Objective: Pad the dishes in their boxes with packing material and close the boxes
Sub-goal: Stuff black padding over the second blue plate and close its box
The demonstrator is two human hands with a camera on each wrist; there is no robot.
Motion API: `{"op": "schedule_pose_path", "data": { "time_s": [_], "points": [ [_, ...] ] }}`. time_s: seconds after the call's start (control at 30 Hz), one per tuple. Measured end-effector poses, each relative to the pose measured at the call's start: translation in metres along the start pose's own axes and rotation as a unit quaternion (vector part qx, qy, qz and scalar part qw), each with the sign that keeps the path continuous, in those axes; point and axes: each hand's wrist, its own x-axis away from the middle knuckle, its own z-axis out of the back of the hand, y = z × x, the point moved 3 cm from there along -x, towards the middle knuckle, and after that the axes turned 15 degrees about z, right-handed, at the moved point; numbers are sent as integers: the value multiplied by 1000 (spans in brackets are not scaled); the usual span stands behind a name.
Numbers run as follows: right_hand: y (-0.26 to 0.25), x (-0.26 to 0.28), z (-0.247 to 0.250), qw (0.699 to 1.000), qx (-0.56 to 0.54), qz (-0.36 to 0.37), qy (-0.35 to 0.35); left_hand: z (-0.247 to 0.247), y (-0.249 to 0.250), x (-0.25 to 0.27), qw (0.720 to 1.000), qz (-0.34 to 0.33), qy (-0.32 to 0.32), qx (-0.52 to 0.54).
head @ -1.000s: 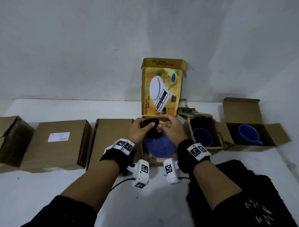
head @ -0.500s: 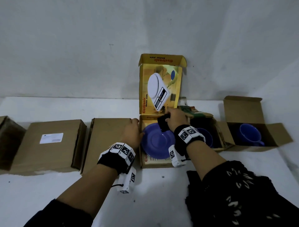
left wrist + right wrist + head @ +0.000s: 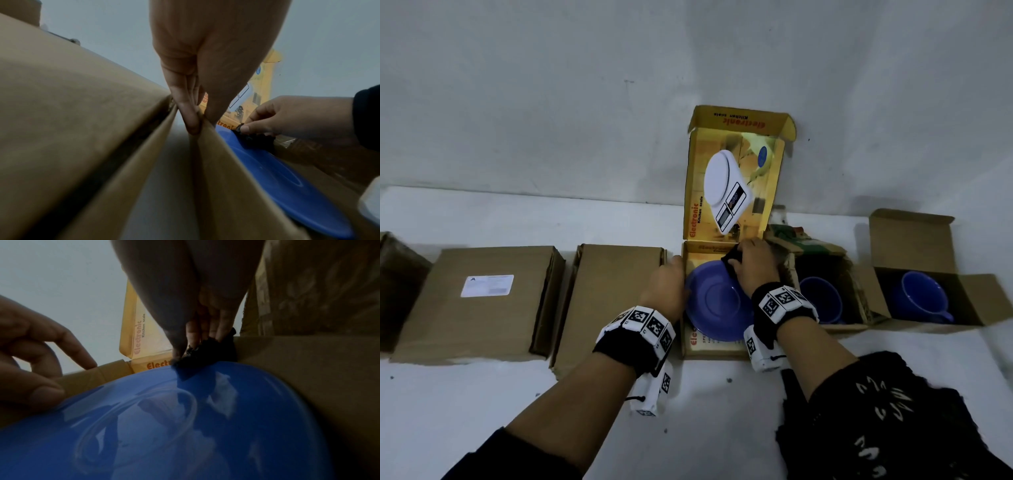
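we see a white worktop [image 3: 482,404] carrying a row of cardboard boxes. at centre stands the yellow kitchen-scale box [image 3: 717,347], its printed lid [image 3: 732,185] raised upright against the wall; a blue plate [image 3: 717,308] lies tilted inside it. the right hand [image 3: 753,270] pinches a wad of black packing material [image 3: 732,260] between thumb and fingertips [image 3: 179,352], pressing it at the plate's far rim, in the box's far right corner. the left hand [image 3: 666,287] grips the left wall of the same box: in the left wrist view its fingers [image 3: 188,112] lie outside the wall and the thumb inside, touching the cardboard edge. just left of this box sit two closed brown boxes: a plain one [image 3: 613,301] and one with a white label [image 3: 479,301]; a further brown box [image 3: 397,284] is cut by the left frame edge. to the right, two open boxes each hold a blue cup: the nearer cup [image 3: 820,299] just beside the right wrist, the farther cup [image 3: 923,296] in a box with raised flap [image 3: 912,240]. a heap of black patterned packing material [image 3: 887,421] lies on the worktop near the right forearm.
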Motion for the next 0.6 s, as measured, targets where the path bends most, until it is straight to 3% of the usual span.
{"op": "schedule_pose_path", "data": {
  "time_s": [0.13,0.3,0.43,0.6],
  "points": [
    [1,4,-2,998,32,-7,-57,-1,-1,0,1000,4,-10,4],
    [1,3,0,997,54,-14,-58,-2,-1,0,1000,0,-15,-9],
    [-1,0,-1,994,53,5,-97,0,1,0,1000,-1,-13,-10],
    [0,0,4,998,22,29,-42,-2,0,1,1000,0,-16,-12]
  ]
}}
